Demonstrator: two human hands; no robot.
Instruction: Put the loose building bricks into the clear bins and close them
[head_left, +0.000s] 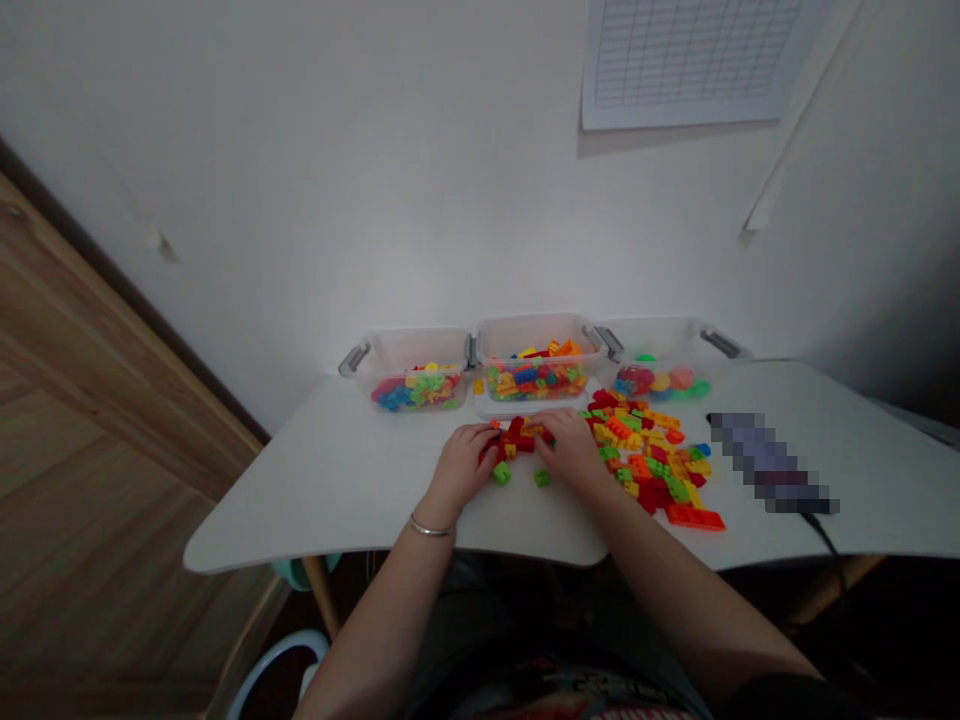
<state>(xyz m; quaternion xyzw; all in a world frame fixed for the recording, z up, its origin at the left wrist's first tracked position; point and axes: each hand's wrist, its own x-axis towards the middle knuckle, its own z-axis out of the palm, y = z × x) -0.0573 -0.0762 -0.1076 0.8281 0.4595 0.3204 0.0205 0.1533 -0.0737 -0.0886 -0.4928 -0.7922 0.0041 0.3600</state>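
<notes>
Between my two hands lies a small cluster of plastic toy building bricks (pixel 517 437), mostly red with some yellow. My left hand (pixel 463 468), with a bangle at the wrist, curls its fingers on the red bricks at the cluster's left side. From the right, my right hand (pixel 574 452) has its fingers bent over bricks at the cluster's other end; its fingertips partly cover them. A green brick (pixel 502 473) sits beside my left thumb, and another green brick (pixel 541 478) is below my right fingers. A large loose pile of mixed bricks (pixel 654 492) spreads right of my right hand.
Three clear plastic bins stand along the wall: the left bin (pixel 420 345), middle bin (pixel 532 335) and right bin (pixel 660 335), each holding colourful pieces. A white lid (pixel 491 408) lies before the middle one. A pixelated dark device (pixel 765 465) with a cable rests on the white table (pixel 300 510).
</notes>
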